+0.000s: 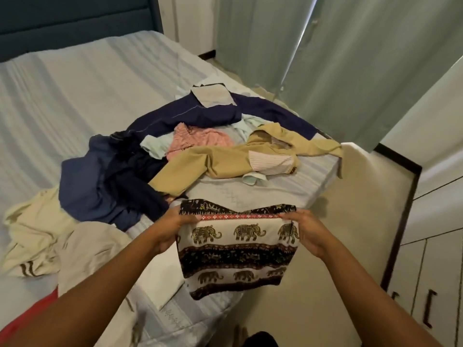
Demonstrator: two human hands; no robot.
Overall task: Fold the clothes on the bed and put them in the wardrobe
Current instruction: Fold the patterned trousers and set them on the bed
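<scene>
An elephant-print garment (238,249), folded into a hanging rectangle, is held up over the bed's near corner. My left hand (172,226) pinches its top left edge and my right hand (304,230) pinches its top right edge. Behind it on the bed (75,96) lies a loose pile: a tan garment (225,164), navy clothes (107,186), a dark blue top (213,111), a pink piece (200,141) and pale blue items. Cream clothes (37,236) lie at the left.
White wardrobe doors (431,284) with dark handles stand at the right, beyond a strip of pale floor (338,259). Green curtains (350,58) hang behind the bed's far corner. A dark headboard (75,21) is at the top left. A red cloth (30,316) shows at the bottom left.
</scene>
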